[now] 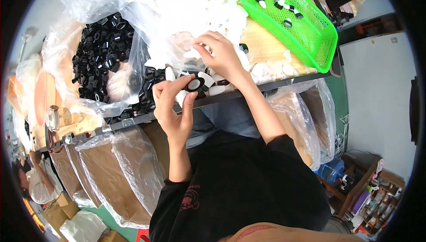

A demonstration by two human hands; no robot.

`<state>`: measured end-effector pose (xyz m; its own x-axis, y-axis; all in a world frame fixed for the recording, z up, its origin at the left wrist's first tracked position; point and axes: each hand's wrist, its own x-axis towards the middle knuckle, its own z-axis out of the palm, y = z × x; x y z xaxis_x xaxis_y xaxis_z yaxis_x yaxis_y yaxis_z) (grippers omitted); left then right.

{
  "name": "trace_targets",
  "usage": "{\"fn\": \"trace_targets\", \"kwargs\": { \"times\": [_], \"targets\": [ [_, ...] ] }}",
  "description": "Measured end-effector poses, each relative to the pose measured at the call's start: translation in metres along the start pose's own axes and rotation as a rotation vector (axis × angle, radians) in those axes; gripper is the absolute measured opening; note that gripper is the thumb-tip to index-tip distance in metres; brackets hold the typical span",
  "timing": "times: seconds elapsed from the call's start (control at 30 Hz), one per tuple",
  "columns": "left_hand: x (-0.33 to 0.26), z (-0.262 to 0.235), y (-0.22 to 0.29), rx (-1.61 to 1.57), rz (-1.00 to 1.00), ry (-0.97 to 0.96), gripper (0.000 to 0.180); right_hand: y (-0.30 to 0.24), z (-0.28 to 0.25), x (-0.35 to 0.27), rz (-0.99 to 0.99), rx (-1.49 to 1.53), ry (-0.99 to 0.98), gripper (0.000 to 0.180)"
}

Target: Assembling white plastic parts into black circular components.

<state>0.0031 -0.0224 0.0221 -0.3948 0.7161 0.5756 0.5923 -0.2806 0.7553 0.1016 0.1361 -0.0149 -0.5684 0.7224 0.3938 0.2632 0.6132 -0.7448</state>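
Observation:
Over the table's front edge, my left hand [172, 105] pinches a round black ring-shaped cap [195, 84] with a pale middle between thumb and forefinger. My right hand [219, 55] is just above and to the right, its thumb and forefinger closed on a small white plastic piece [191, 54]. Several white rounded pieces [216, 90] and loose black caps [146, 102] lie along the edge beneath and beside my hands. Beyond my right hand spreads a bright heap of white pieces [208, 11], partly washed out by glare.
A clear plastic bag [57, 51] full of black caps [104, 42] lies at the left. At the far right, a green basket [326, 57] holds several black-and-white pieces. Plastic-lined boxes [120, 171] stand below the table edge. Another person [42, 182] is at the far left.

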Motion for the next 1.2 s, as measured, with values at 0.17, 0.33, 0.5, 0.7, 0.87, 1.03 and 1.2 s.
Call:
{"fn": "trace_targets", "kwargs": {
  "times": [0.17, 0.33, 0.5, 0.7, 0.87, 1.03, 1.2],
  "targets": [
    [-0.002, 0.001, 0.005, -0.109, -0.186, 0.028, 0.025, 0.025, 0.02, 0.016, -0.193, -0.441, -0.037, 0.001],
    [-0.006, 0.004, -0.005, -0.288, -0.342, 0.109, 0.027, -0.03, -0.012, -0.012, -0.05, 0.277, 0.07, 0.009],
    [-0.002, 0.003, -0.005, -0.296, -0.357, 0.031, 0.03, -0.061, -0.032, -0.04, -0.449, -0.135, 0.066, 0.018],
    [0.0, 0.005, -0.004, -0.372, -0.344, 0.004, 0.025, -0.065, -0.038, -0.047, -0.314, 0.023, -0.025, 0.021],
    [-0.002, 0.007, 0.0, -0.394, -0.307, 0.034, 0.024, -0.064, -0.027, -0.052, 0.122, 0.606, -0.068, 0.022],
    [-0.001, 0.012, 0.008, -0.357, -0.297, 0.039, 0.023, -0.061, -0.031, -0.054, 0.102, 0.508, -0.083, 0.025],
    [-0.002, 0.014, 0.001, -0.278, -0.203, 0.056, 0.024, -0.066, -0.032, -0.055, 0.191, 0.732, -0.078, 0.024]
  ]
}}
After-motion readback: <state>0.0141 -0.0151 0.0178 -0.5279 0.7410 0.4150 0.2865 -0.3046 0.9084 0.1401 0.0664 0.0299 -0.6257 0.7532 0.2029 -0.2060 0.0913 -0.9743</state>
